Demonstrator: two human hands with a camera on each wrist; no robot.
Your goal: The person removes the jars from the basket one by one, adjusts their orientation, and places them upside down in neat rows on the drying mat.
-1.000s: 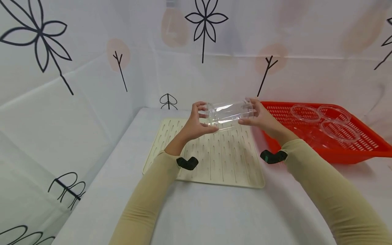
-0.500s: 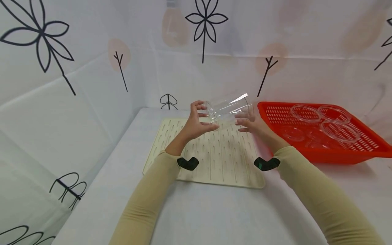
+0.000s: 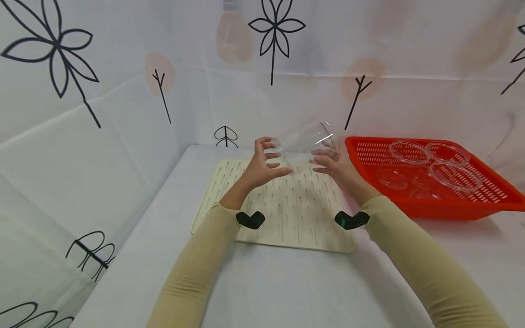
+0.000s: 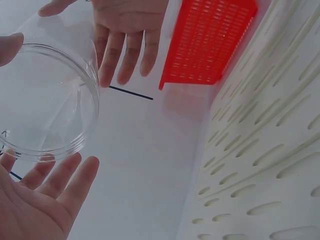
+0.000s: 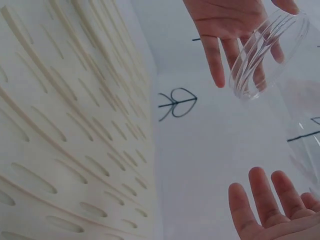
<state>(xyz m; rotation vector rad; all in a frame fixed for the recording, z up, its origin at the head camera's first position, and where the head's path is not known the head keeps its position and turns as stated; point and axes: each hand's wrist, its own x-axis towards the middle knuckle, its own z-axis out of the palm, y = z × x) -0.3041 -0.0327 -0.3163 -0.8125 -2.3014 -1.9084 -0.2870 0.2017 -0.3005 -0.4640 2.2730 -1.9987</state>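
Note:
A clear jar (image 3: 305, 142) is held in the air above a cream ridged mat (image 3: 283, 214), lying on a slant with its threaded mouth to the left and its base to the right, slightly raised. My left hand (image 3: 262, 165) grips the mouth end, the thumb on one side of the rim and the fingertips on the other. At the base end is my right hand (image 3: 340, 169); its fingers are extended, partly seen through the clear wall. Whether they press on the jar is hard to tell. In the left wrist view the jar's threaded rim (image 4: 89, 82) shows up close.
To the right stands a red perforated basket (image 3: 414, 210) with clear round-rimmed containers (image 3: 457, 187) in it, three rims showing. The mat lies on a white-covered table (image 3: 287, 291). A printed white cloth (image 3: 311, 100) hangs behind.
The jar's base end has tipped upward while its mouth stays in my left hand. My right hand has loosened from around the base and shifted left, its fingers now extended.

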